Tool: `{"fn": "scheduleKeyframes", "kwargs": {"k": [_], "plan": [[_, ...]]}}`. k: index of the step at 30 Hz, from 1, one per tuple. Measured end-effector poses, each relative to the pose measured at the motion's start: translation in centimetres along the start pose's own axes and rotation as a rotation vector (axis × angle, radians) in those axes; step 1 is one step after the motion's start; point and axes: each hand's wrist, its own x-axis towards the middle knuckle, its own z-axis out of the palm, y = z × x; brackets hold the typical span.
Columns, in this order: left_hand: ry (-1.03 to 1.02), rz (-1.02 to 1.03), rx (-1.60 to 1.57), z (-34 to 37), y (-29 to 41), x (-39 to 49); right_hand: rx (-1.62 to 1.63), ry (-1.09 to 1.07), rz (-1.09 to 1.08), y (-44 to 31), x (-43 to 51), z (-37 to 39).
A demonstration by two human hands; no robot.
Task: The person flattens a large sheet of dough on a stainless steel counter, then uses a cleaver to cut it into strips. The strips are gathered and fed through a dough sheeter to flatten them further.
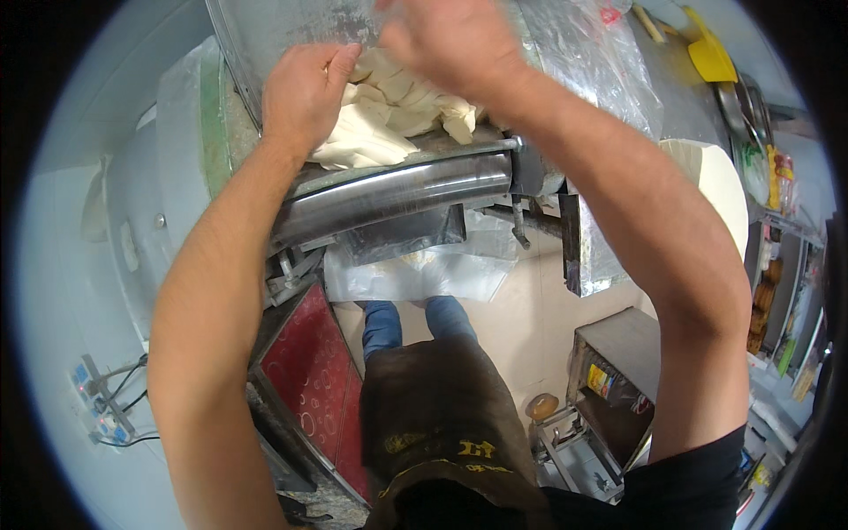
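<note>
Pale, folded sheets of dough (pixel 377 126) lie heaped on the feed bed of a dough sheeter, just behind its steel roller (pixel 411 182). My left hand (pixel 301 96) is curled at the left edge of the heap, thumb on top, its fingers closed on the dough. Above the far right side of the heap is my right hand (pixel 457 43), blurred and partly cut off by the top of the picture. Its fingertips are out of sight, so its grip cannot be made out. A metal plate (pixel 285 26) slopes up behind the dough.
Clear plastic sheeting (pixel 570 59) covers a surface at the right. Beyond my right forearm sits a large pale dough block (pixel 712 185). A yellow scoop (pixel 712 59) lies at the upper right. Below are a red-topped panel (pixel 311 384), a metal cabinet (pixel 623 338) and a plugged-in power strip (pixel 99 404).
</note>
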Motion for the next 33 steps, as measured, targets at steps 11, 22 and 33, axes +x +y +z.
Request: {"fn": "scheduleKeyframes", "kwargs": {"k": [11,22,33], "plan": [[-0.007,0.158,0.212,2.1,0.6,-1.4,0.115,-0.462,0.474,-0.6,-3.9,5.0],[-0.178,0.002,0.125,1.3,1.7,-3.4,0.229,-0.1,0.455,-3.1,-7.1,3.5],[-0.314,0.033,0.249,-0.2,4.4,-6.1,1.235,-0.516,2.41,-21.0,-44.9,10.4]]}}
